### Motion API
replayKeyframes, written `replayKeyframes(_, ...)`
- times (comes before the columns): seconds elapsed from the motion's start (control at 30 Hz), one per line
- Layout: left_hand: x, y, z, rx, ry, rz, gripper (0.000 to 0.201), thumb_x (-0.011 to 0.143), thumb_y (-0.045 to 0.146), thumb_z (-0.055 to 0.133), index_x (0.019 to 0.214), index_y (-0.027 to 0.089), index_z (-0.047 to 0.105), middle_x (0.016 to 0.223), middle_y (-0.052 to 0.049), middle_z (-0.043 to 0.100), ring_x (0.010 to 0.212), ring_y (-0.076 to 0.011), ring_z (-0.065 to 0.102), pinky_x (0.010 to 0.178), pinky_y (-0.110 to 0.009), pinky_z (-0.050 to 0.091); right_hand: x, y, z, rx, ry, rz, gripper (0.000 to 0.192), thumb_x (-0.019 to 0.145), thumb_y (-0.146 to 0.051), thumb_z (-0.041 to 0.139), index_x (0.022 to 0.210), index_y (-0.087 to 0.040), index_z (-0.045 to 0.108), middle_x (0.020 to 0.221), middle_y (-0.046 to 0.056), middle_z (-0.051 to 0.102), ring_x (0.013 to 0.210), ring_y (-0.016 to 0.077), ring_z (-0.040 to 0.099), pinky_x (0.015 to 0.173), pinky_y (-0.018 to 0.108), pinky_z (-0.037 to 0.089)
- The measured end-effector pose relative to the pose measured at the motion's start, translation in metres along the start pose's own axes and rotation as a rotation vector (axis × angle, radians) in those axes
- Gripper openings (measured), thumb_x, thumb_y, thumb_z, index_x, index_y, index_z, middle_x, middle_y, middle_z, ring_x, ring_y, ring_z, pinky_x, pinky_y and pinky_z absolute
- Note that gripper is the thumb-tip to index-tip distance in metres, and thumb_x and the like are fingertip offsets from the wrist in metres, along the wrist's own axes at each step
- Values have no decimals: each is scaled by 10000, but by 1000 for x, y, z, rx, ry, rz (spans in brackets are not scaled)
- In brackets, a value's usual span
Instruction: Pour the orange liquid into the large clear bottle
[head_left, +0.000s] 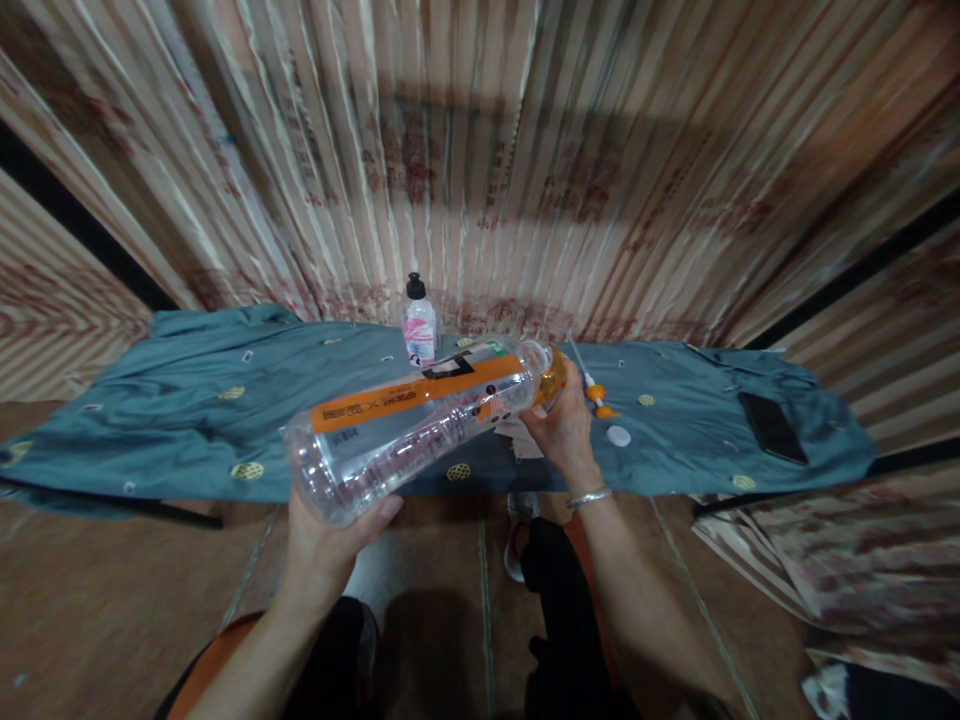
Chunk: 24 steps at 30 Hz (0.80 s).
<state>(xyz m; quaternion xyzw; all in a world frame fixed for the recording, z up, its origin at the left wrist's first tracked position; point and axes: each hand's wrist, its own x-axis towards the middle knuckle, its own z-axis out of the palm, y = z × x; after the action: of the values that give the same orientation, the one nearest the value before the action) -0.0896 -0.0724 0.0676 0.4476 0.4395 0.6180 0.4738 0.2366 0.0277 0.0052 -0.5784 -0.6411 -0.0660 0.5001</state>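
1. Head view, the hands: the left hand (322,545) cups the base of a large clear plastic bottle (420,425), fingers wrapped round its bottom end. The bottle lies almost on its side, tilted, with the neck up toward 2 o'clock from the base
2. The right hand (562,425) grasps the neck end of that bottle, and a small amber thing (553,378) sits at the mouth under its fingers; whether that is a little bottle or a cap I cannot tell. A bangle (589,497) rings the wrist
3. Head view, the bench: both hands hold the bottle just above the near edge of a teal cloth (187,395) spread over a low table. At 12 o'clock from the bottle stands a small pink-labelled bottle with a black cap (418,325), upright
4. At 3 o'clock from the right hand lie a syringe-like tool with orange fittings (592,385) and a white cap (619,435), near each other; far off at 3 o'clock a dark phone (772,427) lies flat
5. As I judge it, the step in hand is work at the bottle's mouth, pouring or fitting something there
6. The next move calls for the left hand to keep the base steady while the right aligns the amber piece squarely with the neck
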Motion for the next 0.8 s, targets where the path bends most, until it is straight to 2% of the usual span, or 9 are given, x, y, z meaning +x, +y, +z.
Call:
replayKeyframes(0.23, 0, 1, 0, -14, 9, -10, 880, 595, 509, 1125, 1361, 219, 803, 1320, -148, 852, 1369, -477, 784, 1312, -687, 539, -1, 1, 1, -4, -10, 11, 863, 912, -412, 847, 1650, -219, 445, 1583, 220, 689, 1473, 400, 696, 1221, 634, 626)
replayKeyframes(0.37, -1, 3, 3, -13, 28, -12, 932, 560, 516, 1142, 1376, 225, 797, 1321, -139, 856, 1377, -473, 779, 1335, -692, 509, 0, -1, -1, -2, -15, 21, 866, 895, -392, 852, 1645, -213, 458, 1574, 219, 696, 1470, 403, 701, 1208, 634, 638)
replayKeyframes(0.47, -2, 5, 6, -30, 50, -7, 921, 584, 526, 1136, 1384, 223, 793, 1330, -139, 854, 1377, -460, 777, 1338, -699, 503, 1, -1, -2, -8, -27, 29, 857, 884, -394, 864, 1628, -215, 479, 1563, 216, 705, 1451, 401, 715, 1186, 626, 657)
replayKeyframes(0.67, 0, 3, 2, -18, -2, 12, 909, 593, 443, 1140, 1395, 226, 770, 1304, -128, 850, 1345, -441, 795, 1309, -683, 540, -2, 2, 2, -22, 16, -11, 857, 925, -430, 853, 1649, -198, 457, 1554, 222, 717, 1426, 394, 737, 1144, 608, 689)
replayKeyframes(0.8, 0, 4, 2, -19, 8, 1, 914, 589, 444, 1138, 1392, 228, 757, 1298, -122, 846, 1349, -440, 794, 1313, -666, 542, -4, 5, 5, -33, 13, -9, 880, 941, -477, 848, 1672, -211, 435, 1590, 229, 689, 1457, 406, 716, 1164, 631, 673)
